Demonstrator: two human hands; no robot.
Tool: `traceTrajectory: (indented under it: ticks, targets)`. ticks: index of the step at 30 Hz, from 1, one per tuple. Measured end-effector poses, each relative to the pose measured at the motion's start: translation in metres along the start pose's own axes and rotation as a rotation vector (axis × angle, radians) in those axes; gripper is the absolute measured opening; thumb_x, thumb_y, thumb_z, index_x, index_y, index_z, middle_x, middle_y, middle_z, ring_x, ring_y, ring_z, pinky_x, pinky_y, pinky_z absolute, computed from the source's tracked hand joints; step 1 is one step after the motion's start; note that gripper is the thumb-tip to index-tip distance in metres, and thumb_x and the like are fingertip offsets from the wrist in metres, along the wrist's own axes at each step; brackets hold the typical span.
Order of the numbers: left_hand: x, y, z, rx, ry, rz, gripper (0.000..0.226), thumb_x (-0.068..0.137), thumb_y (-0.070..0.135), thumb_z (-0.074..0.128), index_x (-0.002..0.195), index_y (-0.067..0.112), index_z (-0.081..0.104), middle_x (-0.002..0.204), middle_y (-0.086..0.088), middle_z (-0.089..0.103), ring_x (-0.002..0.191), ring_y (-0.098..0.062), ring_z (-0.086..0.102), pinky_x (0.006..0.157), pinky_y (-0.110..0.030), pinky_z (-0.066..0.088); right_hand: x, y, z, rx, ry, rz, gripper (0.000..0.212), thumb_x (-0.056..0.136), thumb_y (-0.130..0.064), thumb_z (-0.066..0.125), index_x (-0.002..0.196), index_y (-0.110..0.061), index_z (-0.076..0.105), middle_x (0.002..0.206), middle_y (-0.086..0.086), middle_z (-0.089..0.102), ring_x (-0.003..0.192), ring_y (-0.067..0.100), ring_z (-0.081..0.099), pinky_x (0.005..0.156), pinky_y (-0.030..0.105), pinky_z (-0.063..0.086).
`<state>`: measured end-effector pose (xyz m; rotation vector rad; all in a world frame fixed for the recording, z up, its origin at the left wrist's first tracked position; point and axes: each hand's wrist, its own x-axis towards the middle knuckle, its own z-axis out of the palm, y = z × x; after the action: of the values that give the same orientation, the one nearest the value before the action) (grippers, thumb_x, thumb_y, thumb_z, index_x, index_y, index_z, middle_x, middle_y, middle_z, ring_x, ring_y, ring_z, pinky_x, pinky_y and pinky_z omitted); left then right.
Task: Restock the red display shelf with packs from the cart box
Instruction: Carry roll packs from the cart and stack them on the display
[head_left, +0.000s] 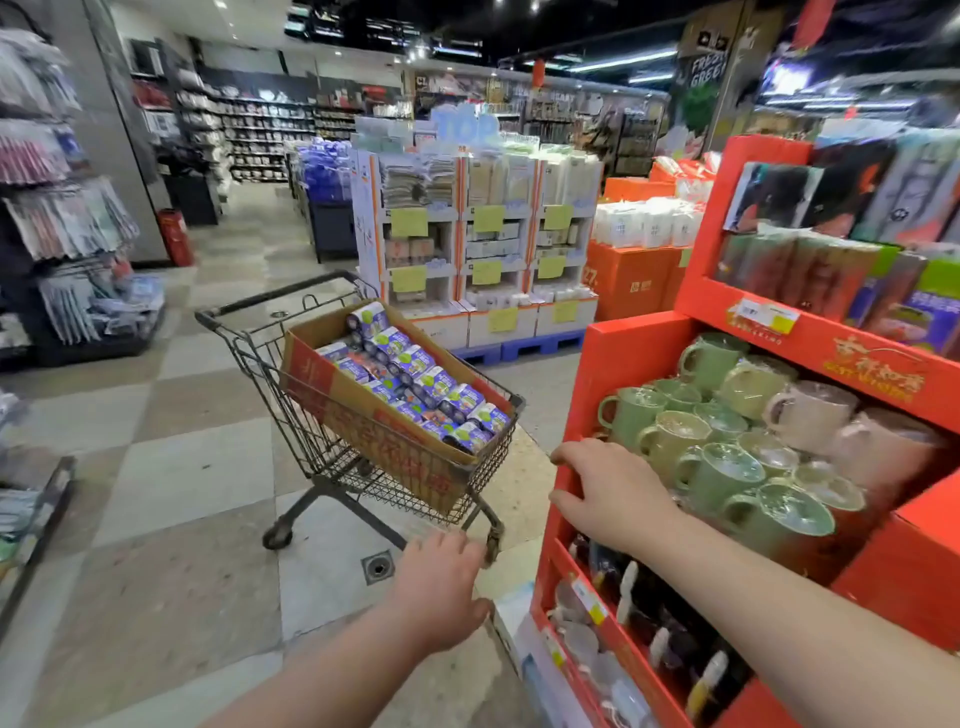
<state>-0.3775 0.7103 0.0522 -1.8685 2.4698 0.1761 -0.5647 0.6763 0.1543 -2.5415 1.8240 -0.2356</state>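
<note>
We seem to be between placements, about to fetch: the packs (415, 384) lie in rows in the cardboard box (358, 415), which sits tilted in the cart (306, 441) just left of the red shelf (623, 364). Our left hand (436, 587) reaches toward the cart, fingers loosely apart and empty, while our right hand (608, 488) rests on the shelf's front corner beside the mugs (727, 467), fingers spread. Next the left hand must clear the cart's rim and close on one pack.

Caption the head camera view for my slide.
Right hand rests on the red display shelf beside green mugs; left hand hovers near the cart with its box of packs.
</note>
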Motion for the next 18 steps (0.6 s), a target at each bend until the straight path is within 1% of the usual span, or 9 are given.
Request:
traceTrajectory:
  ticks: [4,8,12,16,18]
  targets:
    - [0.005,-0.06,0.0,-0.019,0.004,-0.034,0.055,0.089,0.046,0.049,0.137,0.024,0.037,0.136,-0.001,0.042,0.127,-0.024,0.038,0.104,-0.035,0.033,0.037,-0.037,0.026,0.018,-0.043,0.002,0.044,0.09,-0.038,0.051,0.131,-0.024,0.049,0.132,-0.001,0.053,0.123,0.024,0.048,0.097,0.035,0.042]
    - [0.013,-0.1,0.0,-0.05,0.007,-0.061,0.054,0.089,0.049,0.049,0.136,0.025,0.036,0.132,0.001,0.042,0.126,-0.023,0.038,0.103,-0.035,0.034,0.06,-0.06,0.055,0.019,-0.144,0.005,0.041,0.091,-0.037,0.049,0.13,-0.025,0.049,0.132,-0.001,0.053,0.122,0.024,0.048,0.096,0.036,0.042]
    - [0.034,-0.129,-0.006,-0.05,0.022,-0.083,0.054,0.09,0.05,0.047,0.135,0.022,0.039,0.131,-0.001,0.044,0.125,-0.024,0.039,0.102,-0.036,0.033,0.081,-0.071,0.084,0.001,-0.253,-0.005,0.041,0.091,-0.037,0.048,0.129,-0.024,0.049,0.132,0.001,0.053,0.122,0.026,0.048,0.097,0.037,0.042]
    - [0.064,-0.153,-0.014,-0.038,0.049,-0.106,0.058,0.089,0.05,0.049,0.138,0.022,0.037,0.135,-0.001,0.042,0.127,-0.024,0.038,0.104,-0.038,0.033,0.109,-0.075,0.11,-0.001,-0.332,-0.02,0.041,0.09,-0.037,0.047,0.129,-0.024,0.048,0.131,0.002,0.053,0.122,0.026,0.048,0.097,0.037,0.042]
    - [0.083,-0.166,-0.02,-0.031,0.065,-0.116,0.057,0.089,0.05,0.049,0.138,0.023,0.037,0.134,0.0,0.043,0.126,-0.024,0.038,0.103,-0.038,0.033,0.126,-0.075,0.122,0.007,-0.371,-0.032,0.042,0.091,-0.038,0.048,0.13,-0.023,0.048,0.13,0.002,0.053,0.123,0.026,0.048,0.097,0.037,0.042]
